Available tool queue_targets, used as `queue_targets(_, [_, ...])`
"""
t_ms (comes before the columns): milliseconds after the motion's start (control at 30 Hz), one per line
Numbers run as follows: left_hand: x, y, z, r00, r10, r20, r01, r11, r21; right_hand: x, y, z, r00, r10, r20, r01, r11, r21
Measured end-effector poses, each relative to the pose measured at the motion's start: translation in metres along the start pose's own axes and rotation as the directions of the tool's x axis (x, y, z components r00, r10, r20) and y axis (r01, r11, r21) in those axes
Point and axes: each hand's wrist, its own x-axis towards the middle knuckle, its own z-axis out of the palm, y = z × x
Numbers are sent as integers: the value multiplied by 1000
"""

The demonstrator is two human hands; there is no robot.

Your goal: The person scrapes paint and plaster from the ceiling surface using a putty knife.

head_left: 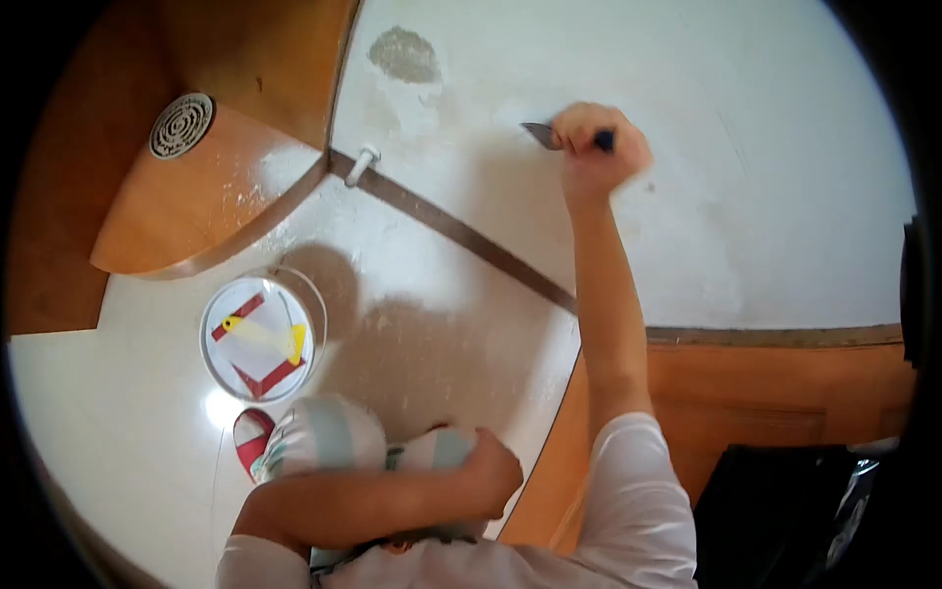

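Observation:
My right hand (601,147) is raised against the white wall (746,206), its fingers wrapped round the dark handle of a putty knife (541,133). The knife's metal blade points left, at or close to the wall surface. To its upper left, a rough grey patch (404,55) shows in the wall, with uneven whitish areas around it. My left hand (494,475) is curled in a loose fist near my knee, and I see nothing in it. My left forearm lies across my lap.
A white bucket (207,339) with a wire handle stands on the tiled floor (137,393); its top bears red and yellow shapes. At upper left is a rounded wooden shelf (206,201) beside a round vent (183,126). A white pipe fitting (363,165) sticks out by the brown skirting (461,232). A dark bag-like object (765,510) sits lower right.

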Motion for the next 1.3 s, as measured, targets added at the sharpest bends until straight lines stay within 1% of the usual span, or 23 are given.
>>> queue_targets(33, [0, 3, 5, 1000, 3, -15, -3, 1000, -7, -10, 3, -3, 994, 101, -52, -100, 995, 12])
queue_targets(67, [2, -4, 2, 998, -18, -55, 18, 1000, 7, -7, 12, -5, 982, 169, -82, -166, 985, 39])
queue_targets(100, [3, -9, -1, 997, -36, -64, 38, 999, 29, -13, 8, -6, 978, 202, -54, -207, 972, -108])
queue_targets(200, [5, -5, 5, 999, -31, -40, 32, 999, 34, -20, -13, -3, 996, 47, -72, -56, 988, -143])
queue_targets(233, [6, -5, 4, 999, -26, -32, 27, 999, 31, -20, -20, -8, 999, 23, -47, -28, 994, -107])
queue_targets(333, [10, -5, 3, 1000, -9, -30, 9, 1000, 4, -22, -38, -18, 988, 76, -135, -88, 993, -81])
queue_targets(367, [10, -6, 3, 999, -7, -35, 7, 1000, -6, -21, -42, -19, 975, 104, -198, -121, 990, -76])
queue_targets(467, [7, -6, -2, 1000, 10, -8, -10, 999, -34, -5, -53, -13, 962, 43, -269, -69, 994, -88])
queue_targets(500, [6, -7, -3, 1000, 12, 5, -12, 1000, -29, 4, -53, -10, 957, -38, -286, 4, 993, -121])
queue_targets(600, [5, -8, -6, 999, 16, 29, -16, 1000, -19, 25, -55, 3, 928, -48, -369, 17, 996, -86])
queue_targets(633, [5, -9, -5, 1000, 14, 25, -13, 1000, -20, 30, -57, 7, 943, -68, -325, 23, 990, -139])
queue_targets(733, [3, -8, -6, 1000, 4, 12, -4, 1000, -13, 45, -58, 7, 978, -161, -130, 164, 986, 11])
queue_targets(767, [2, -8, -6, 1000, 1, 7, -1, 1000, -9, 47, -60, 9, 972, -196, -133, 200, 980, 17])
queue_targets(867, [2, -9, -1, 996, 12, -85, -12, 1000, 10, 53, -62, 12, 963, -264, -52, 262, 964, -44])
queue_targets(1000, [2, -10, -2, 996, 18, -92, -18, 1000, 2, 62, -46, -1, 975, -190, -118, 176, 978, -115])
queue_targets(1033, [2, -9, -3, 997, 22, -74, -22, 1000, 0, 64, -47, -4, 981, -168, -101, 162, 985, -64])
queue_targets(1067, [1, -8, -2, 998, 22, -53, -22, 1000, 0, 64, -51, -8, 980, -192, -61, 191, 981, -27])
queue_targets(1133, [6, -10, 1, 998, 16, -64, -15, 1000, 17, 69, -55, -15, 966, -260, 20, 258, 964, 64])
queue_targets(1167, [7, -8, 4, 998, 19, -65, -17, 1000, 20, 71, -53, -16, 963, -266, -46, 269, 959, 85])
queue_targets(1267, [-4, -7, -10, 999, 30, -18, -30, 999, 12, 71, -51, -15, 965, -250, -73, 256, 963, 83])
queue_targets(1300, [-2, -5, -9, 999, 35, -14, -35, 999, -1, 72, -53, -15, 969, -249, -10, 249, 967, 58])
